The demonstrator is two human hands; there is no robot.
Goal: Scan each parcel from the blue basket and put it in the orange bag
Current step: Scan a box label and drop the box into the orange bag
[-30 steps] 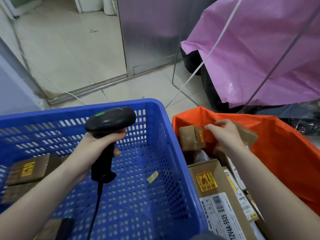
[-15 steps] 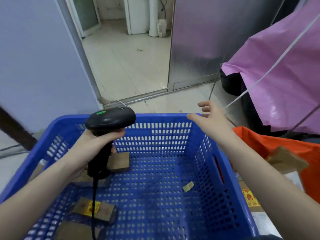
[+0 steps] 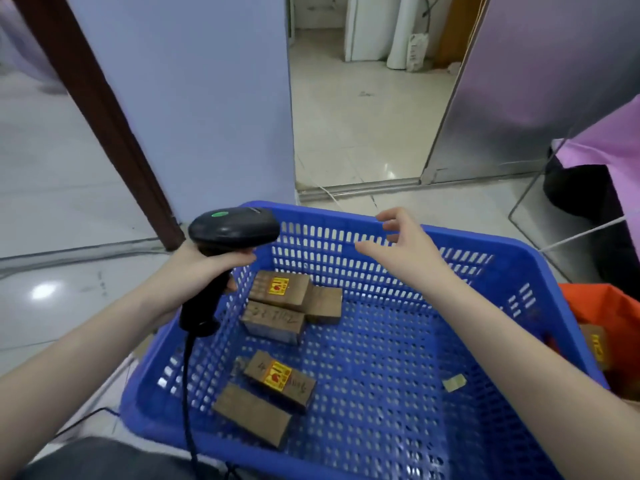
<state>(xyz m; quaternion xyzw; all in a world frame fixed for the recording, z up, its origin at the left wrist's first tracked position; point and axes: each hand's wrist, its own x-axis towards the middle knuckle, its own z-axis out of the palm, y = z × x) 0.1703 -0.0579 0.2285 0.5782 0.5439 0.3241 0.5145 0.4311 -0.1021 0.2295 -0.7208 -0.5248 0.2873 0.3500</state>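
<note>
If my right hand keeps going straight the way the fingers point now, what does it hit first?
Probably the far wall of the blue basket. The right hand is open above the basket, its fingers aimed forward and left toward that rim. Depth is unclear from this one view, so it might pass just over the edge.

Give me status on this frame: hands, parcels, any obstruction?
Left hand grips scanner; right hand open, empty, above blue basket. Five parcels in basket, nearest stickered one. Orange bag at right edge. Nothing blocking.
</note>
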